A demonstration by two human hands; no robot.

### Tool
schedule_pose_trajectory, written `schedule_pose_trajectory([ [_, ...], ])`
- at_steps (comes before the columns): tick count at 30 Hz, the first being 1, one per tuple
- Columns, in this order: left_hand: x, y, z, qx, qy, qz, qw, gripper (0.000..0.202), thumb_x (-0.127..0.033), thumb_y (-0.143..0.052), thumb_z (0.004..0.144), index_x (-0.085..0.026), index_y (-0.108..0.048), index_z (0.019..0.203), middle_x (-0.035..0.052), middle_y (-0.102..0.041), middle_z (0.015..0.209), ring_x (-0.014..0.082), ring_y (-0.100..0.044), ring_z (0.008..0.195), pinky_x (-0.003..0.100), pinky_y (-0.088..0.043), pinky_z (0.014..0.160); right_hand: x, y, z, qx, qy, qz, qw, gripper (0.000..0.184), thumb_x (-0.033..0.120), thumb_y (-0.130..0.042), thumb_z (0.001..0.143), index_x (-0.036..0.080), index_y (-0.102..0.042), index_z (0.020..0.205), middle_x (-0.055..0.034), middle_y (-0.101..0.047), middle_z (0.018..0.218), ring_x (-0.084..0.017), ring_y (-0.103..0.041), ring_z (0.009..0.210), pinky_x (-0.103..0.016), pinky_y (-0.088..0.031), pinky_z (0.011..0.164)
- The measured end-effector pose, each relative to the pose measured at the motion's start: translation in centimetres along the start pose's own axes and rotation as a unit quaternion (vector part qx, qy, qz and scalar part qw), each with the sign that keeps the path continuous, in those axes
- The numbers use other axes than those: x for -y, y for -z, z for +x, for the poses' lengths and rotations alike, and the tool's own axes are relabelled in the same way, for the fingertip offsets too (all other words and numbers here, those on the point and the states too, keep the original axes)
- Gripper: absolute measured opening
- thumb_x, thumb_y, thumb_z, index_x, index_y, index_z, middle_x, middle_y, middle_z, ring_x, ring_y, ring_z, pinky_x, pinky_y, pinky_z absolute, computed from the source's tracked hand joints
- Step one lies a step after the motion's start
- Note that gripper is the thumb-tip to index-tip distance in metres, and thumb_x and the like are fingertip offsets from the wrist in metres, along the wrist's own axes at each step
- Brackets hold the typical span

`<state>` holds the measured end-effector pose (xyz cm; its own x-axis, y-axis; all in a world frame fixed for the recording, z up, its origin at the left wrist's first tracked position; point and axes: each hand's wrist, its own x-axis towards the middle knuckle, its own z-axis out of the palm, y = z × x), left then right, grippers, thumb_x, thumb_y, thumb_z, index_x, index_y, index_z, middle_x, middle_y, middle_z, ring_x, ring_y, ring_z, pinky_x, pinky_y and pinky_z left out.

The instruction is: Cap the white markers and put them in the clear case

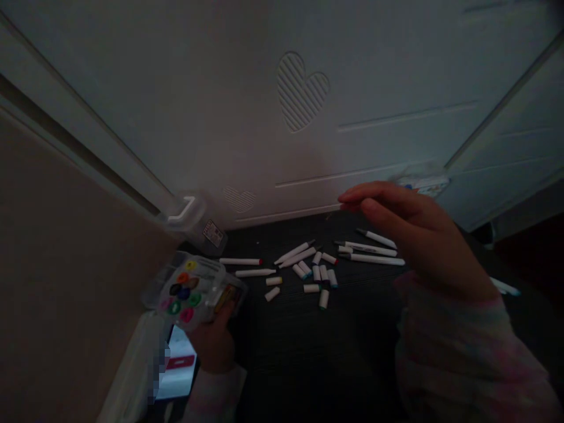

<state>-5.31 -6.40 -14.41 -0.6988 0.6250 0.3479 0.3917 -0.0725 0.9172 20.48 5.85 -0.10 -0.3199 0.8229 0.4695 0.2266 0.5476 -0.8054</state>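
Note:
My left hand grips the near edge of a clear plastic box at the left, tilted so that several small coloured round pieces show inside it. My right hand is raised over the right side of the dark tabletop, its fingers stretched forward and the thumb close under them. Nothing shows in it. Below and left of it lie several white markers with dark tips. In the middle, several short white marker caps are scattered, some with coloured ends. More white markers lie behind the caps.
A translucent container with a printed label stands at the back left corner. A lit screen lies at the lower left. A white panel with heart reliefs rises behind the dark tabletop. A clear packet is behind my right hand.

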Motion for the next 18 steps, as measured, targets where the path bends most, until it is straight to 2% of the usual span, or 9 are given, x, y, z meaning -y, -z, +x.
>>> schedule_pose_trajectory([
  [4,0.0,-0.3,0.1,-0.040,0.037,0.001,0.999,0.042,-0.017,-0.065,0.057,-0.019,-0.054,0.097,0.0050,-0.061,0.099,0.0281,-0.053,0.105,0.054,-0.038,0.092,0.0,-0.1,0.0,0.000,-0.003,0.018,1.000,0.018,0.032,-0.050,0.082,0.024,-0.063,0.093,0.0010,-0.063,0.088,-0.014,-0.058,0.084,-0.027,-0.047,0.072],
  [8,-0.1,-1.1,0.4,-0.030,0.056,-0.020,0.998,0.045,-0.015,-0.062,0.058,-0.021,-0.051,0.102,0.0053,-0.061,0.100,0.0261,-0.055,0.101,0.052,-0.042,0.088,-0.4,0.0,0.1,-0.018,-0.010,0.021,1.000,0.017,0.032,-0.051,0.081,0.024,-0.063,0.091,0.0010,-0.063,0.087,-0.014,-0.058,0.082,-0.028,-0.046,0.072],
  [14,-0.2,-1.3,0.7,-0.036,0.090,-0.054,0.994,0.049,-0.014,-0.061,0.056,-0.022,-0.047,0.102,0.0038,-0.059,0.100,0.0239,-0.055,0.101,0.048,-0.039,0.093,-0.8,-0.1,0.4,-0.023,-0.013,0.001,1.000,0.018,0.033,-0.051,0.081,0.023,-0.063,0.090,-0.0002,-0.063,0.087,-0.015,-0.058,0.080,-0.030,-0.047,0.072],
  [16,-0.2,-1.4,0.6,-0.037,0.098,-0.074,0.992,0.055,-0.012,-0.060,0.055,-0.022,-0.043,0.107,0.0042,-0.058,0.104,0.0235,-0.053,0.103,0.047,-0.040,0.093,-0.8,-0.2,0.4,-0.015,-0.009,-0.005,1.000,0.018,0.033,-0.051,0.081,0.022,-0.063,0.090,-0.0005,-0.063,0.086,-0.015,-0.058,0.080,-0.030,-0.047,0.072],
  [18,-0.2,-1.4,0.3,-0.035,0.092,-0.099,0.990,0.067,-0.010,-0.058,0.057,-0.024,-0.034,0.118,0.0058,-0.052,0.115,0.0229,-0.049,0.109,0.043,-0.041,0.092,-0.7,-0.3,0.3,-0.007,-0.007,-0.006,1.000,0.018,0.033,-0.051,0.081,0.022,-0.063,0.089,-0.0007,-0.063,0.086,-0.015,-0.058,0.081,-0.029,-0.047,0.072],
])
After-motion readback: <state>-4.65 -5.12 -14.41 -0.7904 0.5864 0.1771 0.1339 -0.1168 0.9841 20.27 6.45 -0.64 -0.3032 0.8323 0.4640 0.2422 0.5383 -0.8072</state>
